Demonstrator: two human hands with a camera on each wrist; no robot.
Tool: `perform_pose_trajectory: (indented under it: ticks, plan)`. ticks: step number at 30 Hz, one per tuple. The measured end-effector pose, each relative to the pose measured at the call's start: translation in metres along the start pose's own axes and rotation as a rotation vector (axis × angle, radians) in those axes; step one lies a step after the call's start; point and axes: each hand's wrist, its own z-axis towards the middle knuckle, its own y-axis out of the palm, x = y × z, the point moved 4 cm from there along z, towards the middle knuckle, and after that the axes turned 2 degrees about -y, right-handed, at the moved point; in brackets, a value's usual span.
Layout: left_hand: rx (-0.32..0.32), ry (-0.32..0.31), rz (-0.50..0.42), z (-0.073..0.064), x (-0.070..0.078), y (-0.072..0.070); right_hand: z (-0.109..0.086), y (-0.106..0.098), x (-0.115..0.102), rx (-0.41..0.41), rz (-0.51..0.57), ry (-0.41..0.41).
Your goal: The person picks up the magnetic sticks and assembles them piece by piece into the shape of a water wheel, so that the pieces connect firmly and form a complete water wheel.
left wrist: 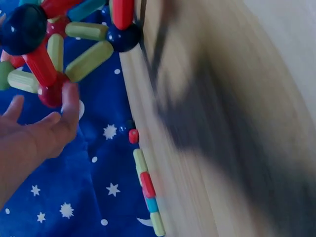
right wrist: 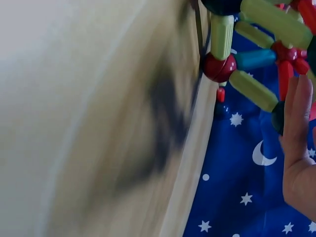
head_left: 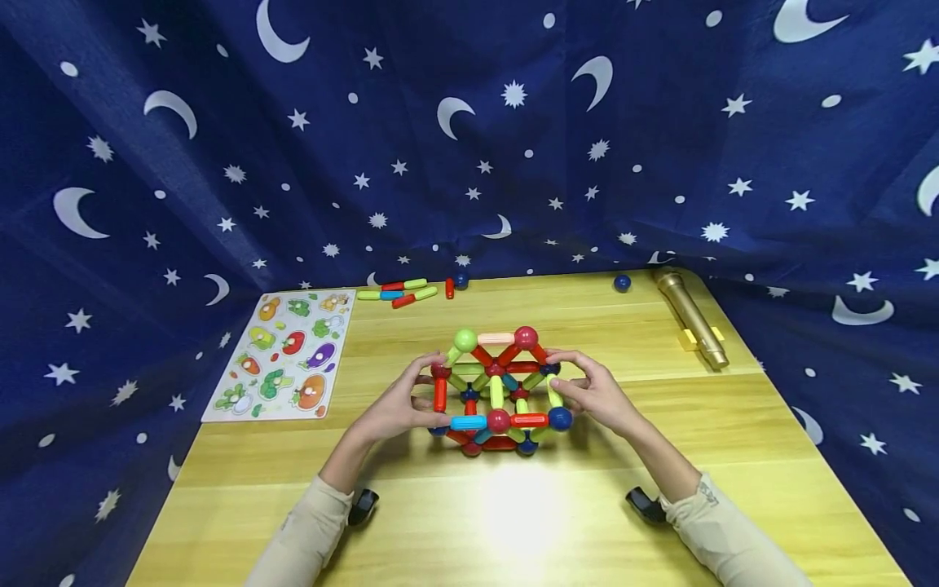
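Observation:
A structure of coloured rods and balls, which looks like a magnetic building toy [head_left: 497, 420], stands at the middle of the table between both hands. My left hand [head_left: 399, 399] holds its left side, fingers at a red ball and thumb low by the blue rod. In the left wrist view, a fingertip of the left hand [left wrist: 44, 131] touches a red ball [left wrist: 51, 95]. My right hand [head_left: 600, 397] holds the right side, fingers by a dark blue ball and thumb at a green rod. The right wrist view shows the right hand [right wrist: 298, 148] beside the structure [right wrist: 219, 66], partly cut off.
On the wooden table [head_left: 623, 522], loose rods [head_left: 414, 297] and a blue ball [head_left: 460, 281] lie at the back. Another blue ball [head_left: 622, 283] is farther right. A vegetable puzzle board [head_left: 275, 350] lies left, a gold tube [head_left: 691, 316] right. A starry blue cloth [head_left: 469, 163] surrounds the table.

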Motion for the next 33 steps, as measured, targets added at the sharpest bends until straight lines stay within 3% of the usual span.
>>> perform_pose_trajectory:
  ticks: [9,16,19,21,23,26,28,30,33]
  plan:
    - [-0.092,0.001,0.064,0.006,-0.009,-0.004,0.02,-0.004,0.0,0.076,-0.13,0.059]
    - [-0.117,0.027,0.089,0.007,-0.009,-0.003,0.017,-0.007,0.007,0.132,-0.132,0.106]
    - [-0.136,0.026,0.073,0.013,-0.012,-0.013,0.015,-0.006,0.008,0.126,-0.116,0.099]
    - [-0.084,0.019,0.089,0.024,-0.017,-0.029,0.014,-0.005,0.009,0.117,-0.106,0.087]
    - [0.035,0.014,0.144,0.044,-0.023,-0.052,0.013,-0.005,0.01,0.101,-0.106,0.078]
    - [0.284,-0.029,0.357,0.081,-0.034,-0.088,0.011,-0.006,0.011,0.094,-0.102,0.071]
    - [0.401,-0.054,0.536,0.104,-0.038,-0.106,0.01,-0.006,0.012,0.093,-0.092,0.062]
    - [0.469,-0.056,0.703,0.123,-0.041,-0.117,0.01,-0.004,0.012,0.101,-0.081,0.05]
    - [0.501,-0.021,0.921,0.143,-0.047,-0.126,0.011,-0.001,0.011,0.1,-0.073,0.046]
